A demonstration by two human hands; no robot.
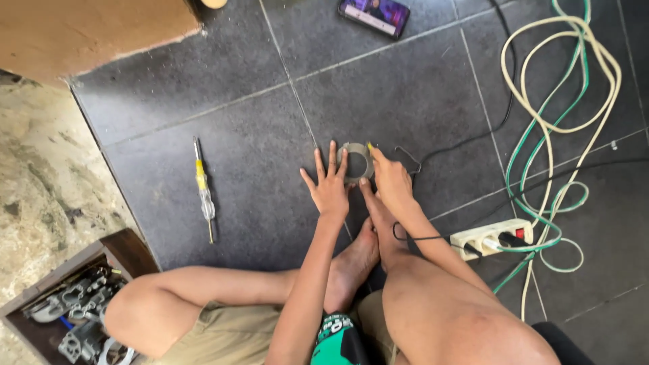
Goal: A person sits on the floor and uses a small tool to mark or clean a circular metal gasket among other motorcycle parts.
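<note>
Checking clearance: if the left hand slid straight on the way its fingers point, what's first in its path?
The left hand points up-frame; its fingertips already reach the grey ring on the floor tiles. Beyond that, only bare tile shows, the phone lying slightly right of the line.

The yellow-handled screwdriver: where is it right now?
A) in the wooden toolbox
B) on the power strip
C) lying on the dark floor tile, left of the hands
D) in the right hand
C: the screwdriver lies by itself on the floor tile, apart from the left hand, which is spread flat next to the metal ring.
</note>
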